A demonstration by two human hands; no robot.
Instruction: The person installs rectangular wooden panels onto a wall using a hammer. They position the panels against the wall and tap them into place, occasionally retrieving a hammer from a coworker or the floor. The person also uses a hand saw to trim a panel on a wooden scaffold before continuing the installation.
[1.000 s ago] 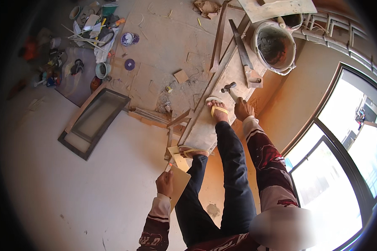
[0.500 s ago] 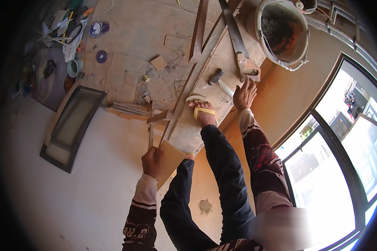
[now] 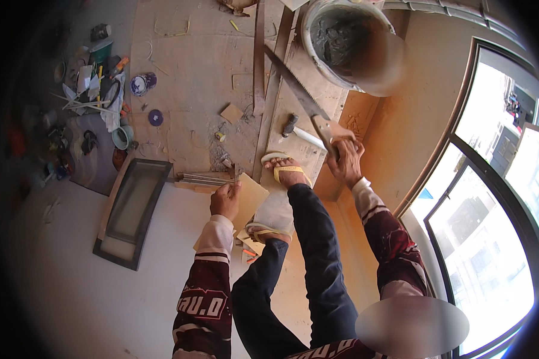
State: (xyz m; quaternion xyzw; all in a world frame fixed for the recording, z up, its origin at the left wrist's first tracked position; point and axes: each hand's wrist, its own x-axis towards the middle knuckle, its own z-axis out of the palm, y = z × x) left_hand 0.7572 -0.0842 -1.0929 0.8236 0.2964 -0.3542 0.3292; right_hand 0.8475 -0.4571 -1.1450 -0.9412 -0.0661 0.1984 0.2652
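Observation:
My right hand [image 3: 346, 161] is closed round the handle of a handsaw [image 3: 302, 93]. The toothed blade slants up and left over the plank I stand on. Beside the blade lies a hammer [image 3: 290, 124] with a dark head and a white handle, partly covered by the saw. My left hand [image 3: 225, 202] grips the edge of a flat tan board [image 3: 251, 196], thumb on top. This board is next to my sandalled feet, and its lower part is hidden behind my hand and sleeve.
A bucket of grey mortar [image 3: 338, 39] stands at the plank's far end. Wooden bars [image 3: 259, 66] run along the plank's left side. On the floor below are a square tan piece [image 3: 232, 112], a paint tub [image 3: 142, 84] and a tool pile. A framed panel [image 3: 132, 212] is at left.
My right hand has reached the saw and taken hold of its handle. My left hand still holds the tan board, now higher in view. The whole view has shifted.

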